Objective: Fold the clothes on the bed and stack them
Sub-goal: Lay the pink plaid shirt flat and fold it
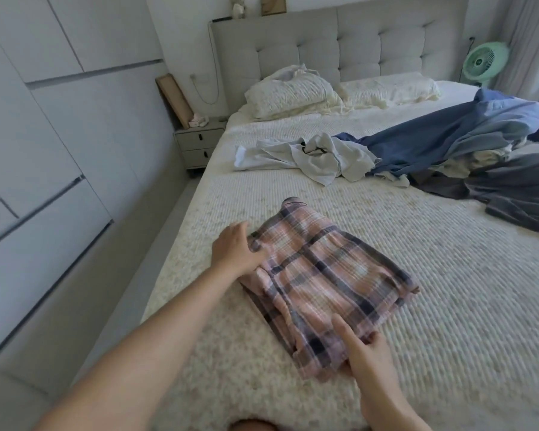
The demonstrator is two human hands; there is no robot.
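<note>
The bed (448, 290) is seen nearest, bearing a folded plaid garment (327, 284) near its left edge. Soft, light cloth is judged best taken at opposite edges. The left hand (235, 251) is pressed flat on the far-left edge; the right hand (363, 349) is pinched on the near corner.

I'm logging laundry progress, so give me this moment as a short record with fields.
folded item: pink plaid garment, flat on the bed
left hand: on the garment's far left edge
right hand: on its near corner
unfolded: pale blue garment, blue garment, dark grey garment
stack: none visible yet
pillows: at the headboard
</note>
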